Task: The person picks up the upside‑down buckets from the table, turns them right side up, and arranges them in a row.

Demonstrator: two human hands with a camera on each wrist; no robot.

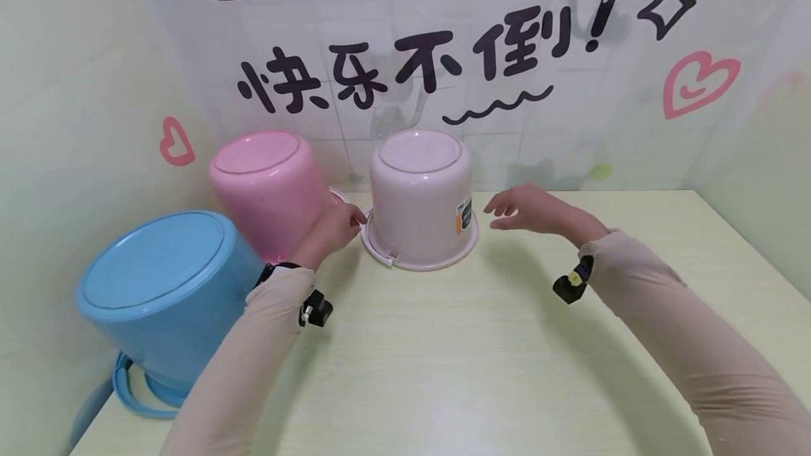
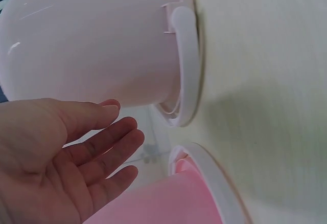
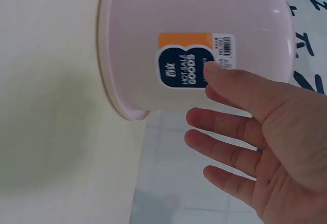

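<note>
A pale pink bucket stands upside down on the table, its rim on the tabletop and its handle lying around the rim at the left. My left hand is beside its left side, fingers relaxed and holding nothing; in the left wrist view the thumb is close to the bucket wall, and I cannot tell if it touches. On the other side my right hand hovers with loosely bent fingers. The right wrist view shows its thumb in front of the bucket's orange and dark blue label.
A brighter pink bucket, also upside down, stands left of the pale one, partly behind my left hand. Nearer on the left is an inverted blue bucket with its handle on the table. Behind rises a wall with black lettering.
</note>
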